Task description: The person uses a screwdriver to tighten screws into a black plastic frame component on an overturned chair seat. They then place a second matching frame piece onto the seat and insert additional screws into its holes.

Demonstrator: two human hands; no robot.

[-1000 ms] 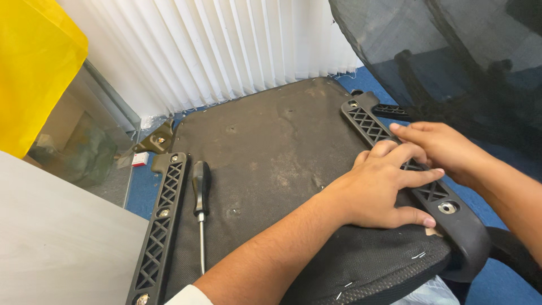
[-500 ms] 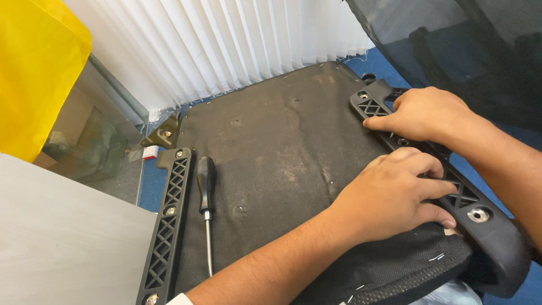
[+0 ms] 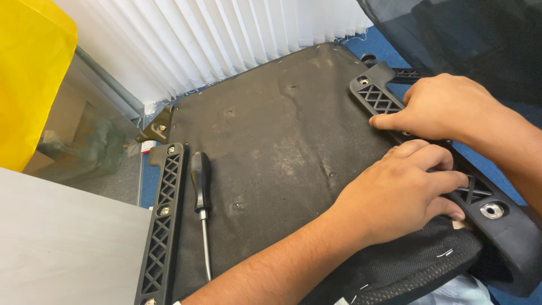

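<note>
Upturned chair seat base (image 3: 282, 130), black fabric underside, fills frame centre. Right-hand bracket (image 3: 378, 99), black lattice plastic w/ bolts, runs from upper right to lower right edge. Left hand (image 3: 395, 195), lower right: fingers curled, pressing flat on bracket; not gripping. Right hand (image 3: 437, 107), upper right: index finger extended onto bracket, other fingers folded. Left-hand bracket (image 3: 164, 220) at lower left; screwdriver (image 3: 200, 197) lies just beside it on the base. White blinds (image 3: 197, 39) upper centre; yellow bag (image 3: 28, 73) upper left.
</note>
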